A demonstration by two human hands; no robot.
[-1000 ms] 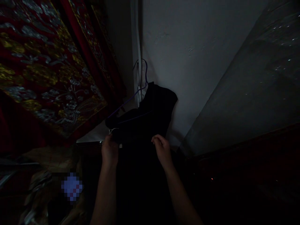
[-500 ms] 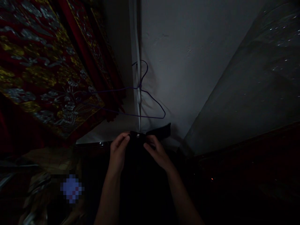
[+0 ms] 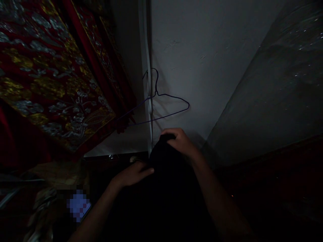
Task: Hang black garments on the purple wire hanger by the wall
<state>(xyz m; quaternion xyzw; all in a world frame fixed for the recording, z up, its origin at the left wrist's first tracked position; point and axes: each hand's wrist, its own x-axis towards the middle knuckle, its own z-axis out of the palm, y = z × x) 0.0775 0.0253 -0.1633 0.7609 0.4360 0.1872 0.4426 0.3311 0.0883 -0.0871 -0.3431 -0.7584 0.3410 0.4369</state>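
Black cloth (image 3: 169, 174) hangs from your hands, nearest you and below the hanger (image 3: 173, 96); its long axis seems to run from its raised top towards your body, though the lower end is lost in the dark. Your left hand (image 3: 132, 174) is at the cloth's side, down and left of the hanger's middle, thumb stretched over the cloth; you cannot tell whether its hidden fingers grip. Your right hand (image 3: 180, 141) is the nearer one to the hanger, just under its lower bar, with thumb and fingers closed on the cloth's top edge. So the cloth lies between your hands, its top in the right, and the hanger is above both, its long axis crosswise and rising to the right.

Beyond, the hanger's hook is at a pale strip (image 3: 147, 43). Left of it is red sequinned fabric (image 3: 52, 84); behind and right is grey wall (image 3: 214, 57).
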